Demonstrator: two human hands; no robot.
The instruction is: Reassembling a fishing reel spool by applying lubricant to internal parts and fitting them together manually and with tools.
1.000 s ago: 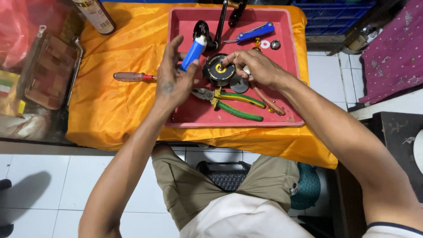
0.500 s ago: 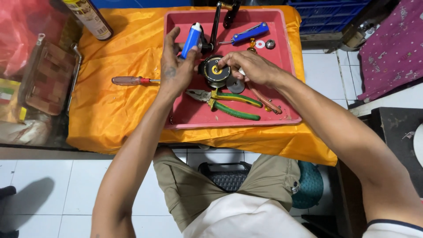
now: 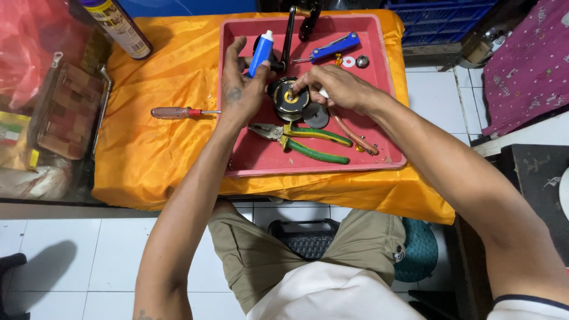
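Head view looks straight down on a round black disc with a yellow ring and a small metal hub (image 3: 290, 98), lying flat near the middle of a red tray (image 3: 379, 71). The right hand (image 3: 338, 89) reaches in from the right with its fingers (image 3: 305, 83) pinched together over the hub, touching it. The left hand (image 3: 243, 89) rests on the disc's left rim, its fingers (image 3: 237, 50) spread and loosely curled around a blue tube with a white cap (image 3: 259, 54), which leans upright just beyond them. Just right of the pinching fingers, partly under the hand, lies a plain dark disc (image 3: 316, 117). Nearer the person than both hands lie green-handled pliers (image 3: 308, 142) and red-handled pliers (image 3: 352, 133), side by side on the tray floor. Beyond the right hand sit a blue folding knife (image 3: 332, 47), a white washer (image 3: 348, 61) and a small dark nut (image 3: 362, 61). Left of the left hand, off the tray, a red-handled screwdriver (image 3: 178, 112) lies on the orange cloth (image 3: 154, 160) that covers the surface. Far to the upper left stands a spray can with a yellow label (image 3: 118, 26). The cloth's near edge hangs over the surface, with white floor tiles (image 3: 59, 255) below it, and bare cloth lies open between screwdriver and edge.
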